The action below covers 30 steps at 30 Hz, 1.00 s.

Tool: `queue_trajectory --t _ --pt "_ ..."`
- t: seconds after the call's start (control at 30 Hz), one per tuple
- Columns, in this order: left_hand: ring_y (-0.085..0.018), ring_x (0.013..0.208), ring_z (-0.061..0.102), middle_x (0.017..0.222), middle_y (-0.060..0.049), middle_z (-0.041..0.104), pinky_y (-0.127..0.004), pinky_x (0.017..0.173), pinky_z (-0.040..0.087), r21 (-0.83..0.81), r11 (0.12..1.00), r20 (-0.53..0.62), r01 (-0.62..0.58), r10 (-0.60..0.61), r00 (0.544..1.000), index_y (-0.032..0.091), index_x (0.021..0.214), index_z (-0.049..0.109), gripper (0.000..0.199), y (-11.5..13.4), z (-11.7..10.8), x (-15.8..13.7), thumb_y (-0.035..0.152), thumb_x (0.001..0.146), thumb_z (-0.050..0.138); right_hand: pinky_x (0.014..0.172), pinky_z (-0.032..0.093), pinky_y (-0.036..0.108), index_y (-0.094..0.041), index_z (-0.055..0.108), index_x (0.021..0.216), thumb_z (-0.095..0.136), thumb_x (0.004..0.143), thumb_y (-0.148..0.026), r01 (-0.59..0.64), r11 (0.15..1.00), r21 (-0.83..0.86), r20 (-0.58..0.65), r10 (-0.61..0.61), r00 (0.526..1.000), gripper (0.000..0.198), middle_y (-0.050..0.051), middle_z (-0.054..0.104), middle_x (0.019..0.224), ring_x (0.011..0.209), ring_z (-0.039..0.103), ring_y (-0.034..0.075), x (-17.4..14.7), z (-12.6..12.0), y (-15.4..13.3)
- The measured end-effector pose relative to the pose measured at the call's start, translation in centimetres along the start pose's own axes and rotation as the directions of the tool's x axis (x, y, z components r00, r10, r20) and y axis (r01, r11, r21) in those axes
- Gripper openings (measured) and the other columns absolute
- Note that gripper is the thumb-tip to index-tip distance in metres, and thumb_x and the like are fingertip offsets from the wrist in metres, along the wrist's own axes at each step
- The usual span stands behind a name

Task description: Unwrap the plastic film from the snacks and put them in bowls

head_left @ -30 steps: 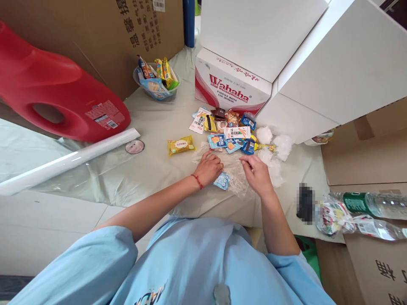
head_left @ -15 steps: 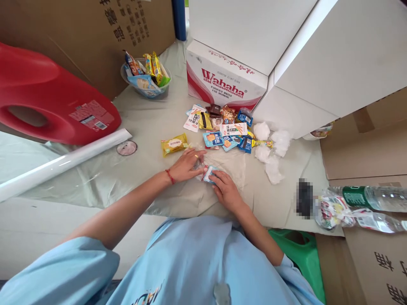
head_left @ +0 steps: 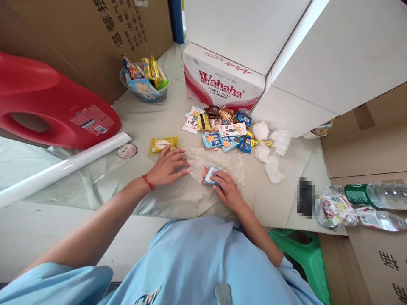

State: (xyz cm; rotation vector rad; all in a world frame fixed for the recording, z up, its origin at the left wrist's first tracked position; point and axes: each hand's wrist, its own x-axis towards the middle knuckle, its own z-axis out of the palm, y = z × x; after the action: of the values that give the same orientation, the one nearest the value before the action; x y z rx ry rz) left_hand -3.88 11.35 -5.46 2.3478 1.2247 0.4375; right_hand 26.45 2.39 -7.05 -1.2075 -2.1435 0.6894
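My left hand (head_left: 168, 166) lies palm down with its fingers stretched out, the fingertips at the lower edge of a yellow snack packet (head_left: 156, 145). Under the fingers of my right hand (head_left: 228, 188) is a small blue-and-white snack packet (head_left: 210, 174), with something red showing at its left side. The fingers are bent over its right end. Both rest on a clear plastic bag (head_left: 235, 163) spread flat on the table. Just beyond lies a pile of small snacks, including a white-and-red packet (head_left: 233, 129) and a blue packet (head_left: 212, 140).
Crumpled white wads (head_left: 281, 142) lie right of the pile, before a Wahaba-type white-and-red carton (head_left: 219, 82). A snack-filled plastic bowl (head_left: 149, 94) stands behind. Left are a red jug (head_left: 60, 106) and a white roll (head_left: 70, 165); plastic bottles (head_left: 386, 195) lie right.
My left hand has left the plastic bag and moved left to the yellow packet, which has shifted slightly left. My right hand has stayed on the blue-and-white packet.
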Motion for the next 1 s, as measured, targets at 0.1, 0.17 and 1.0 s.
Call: queue_trajectory --t 0.1,0.17,1.0 --pt "-0.033 0.135 0.05 0.116 -0.007 0.07 -0.064 0.125 0.008 0.006 1.0 0.008 -0.012 0.012 1.0 0.032 0.12 0.074 0.05 0.8 0.4 -0.7 0.066 0.086 0.059 0.116 0.045 0.05 -0.026 0.064 0.137 0.051 0.105 -0.031 -0.002 1.0 0.004 -0.005 0.002 1.0 0.036 0.013 0.063 0.141 0.135 0.055 0.025 0.1 0.0 -0.1" --pt "-0.032 0.128 0.052 0.112 -0.007 0.068 -0.066 0.124 0.011 0.013 1.0 0.004 -0.009 0.009 1.0 0.032 0.112 0.077 0.047 1.4 0.7 -0.8 0.066 0.083 0.064 0.116 0.045 0.049 -0.024 0.065 0.136 0.051 0.105 -0.031 0.01 1.0 0.011 -0.017 -0.01 1.0 0.035 0.014 0.063 0.14 0.134 0.056 0.025 0.1 -0.1 -0.1" --pt "-0.03 0.096 0.064 0.092 -0.007 0.079 -0.05 0.092 0.044 -0.075 0.94 -0.175 0.334 -0.342 0.923 0.023 0.091 0.074 0.034 5.6 3.1 -1.0 0.05 0.095 0.053 0.12 0.043 0.053 -0.021 0.057 0.149 0.063 0.097 -0.021 0.088 0.981 -0.174 0.186 -0.055 0.981 0.052 0.017 0.056 0.149 0.141 0.05 0.03 0.8 -1.3 -0.3"
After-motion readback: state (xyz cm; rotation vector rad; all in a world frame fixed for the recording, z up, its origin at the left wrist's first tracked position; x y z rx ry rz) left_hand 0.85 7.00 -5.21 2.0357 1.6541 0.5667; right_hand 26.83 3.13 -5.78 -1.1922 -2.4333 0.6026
